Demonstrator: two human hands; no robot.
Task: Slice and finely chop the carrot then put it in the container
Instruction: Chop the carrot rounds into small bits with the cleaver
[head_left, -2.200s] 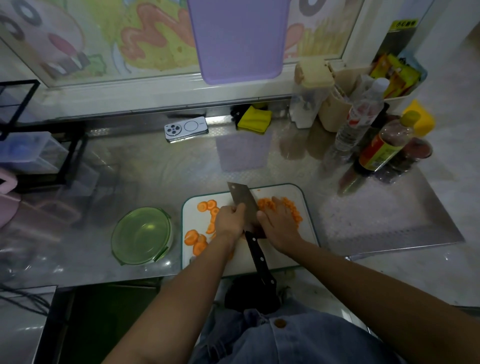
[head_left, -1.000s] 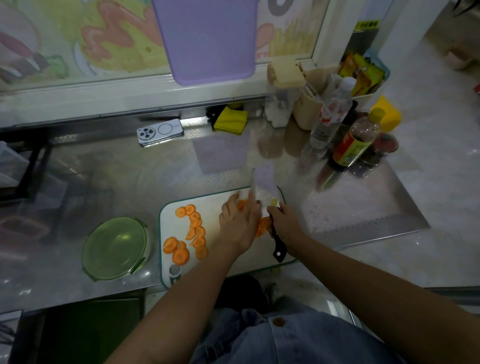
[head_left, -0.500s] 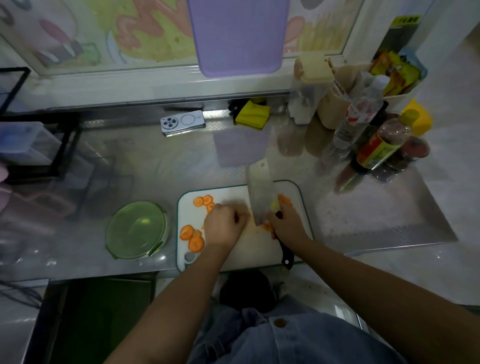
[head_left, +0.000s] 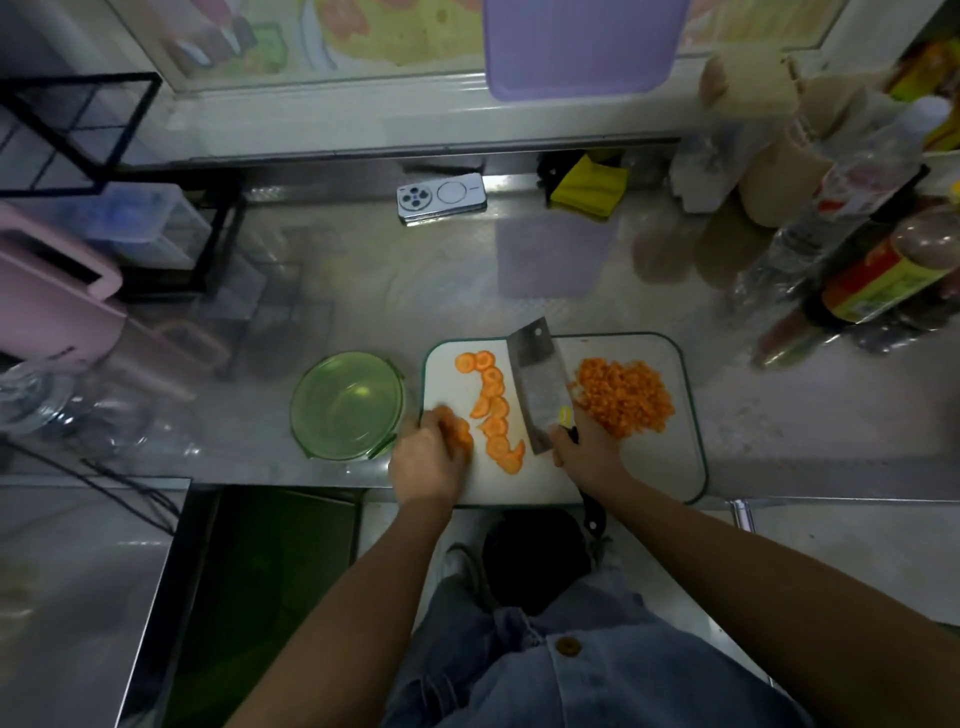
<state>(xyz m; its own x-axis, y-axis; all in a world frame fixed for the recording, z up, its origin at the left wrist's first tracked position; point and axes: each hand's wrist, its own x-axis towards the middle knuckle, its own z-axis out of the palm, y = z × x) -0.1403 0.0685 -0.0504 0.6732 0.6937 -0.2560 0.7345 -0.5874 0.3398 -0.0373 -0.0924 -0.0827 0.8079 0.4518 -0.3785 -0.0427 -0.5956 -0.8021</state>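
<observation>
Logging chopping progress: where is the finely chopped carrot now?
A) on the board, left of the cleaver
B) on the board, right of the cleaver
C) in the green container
B: the chopped carrot pile lies on the cutting board right of the cleaver; the green container holds none.

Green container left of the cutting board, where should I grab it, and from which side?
Probably take the green container by its near-right rim, coming from above with the left hand, thumb inside. It stands upright, open and round with no handle, and that edge lies closest to the cutting board.
</observation>
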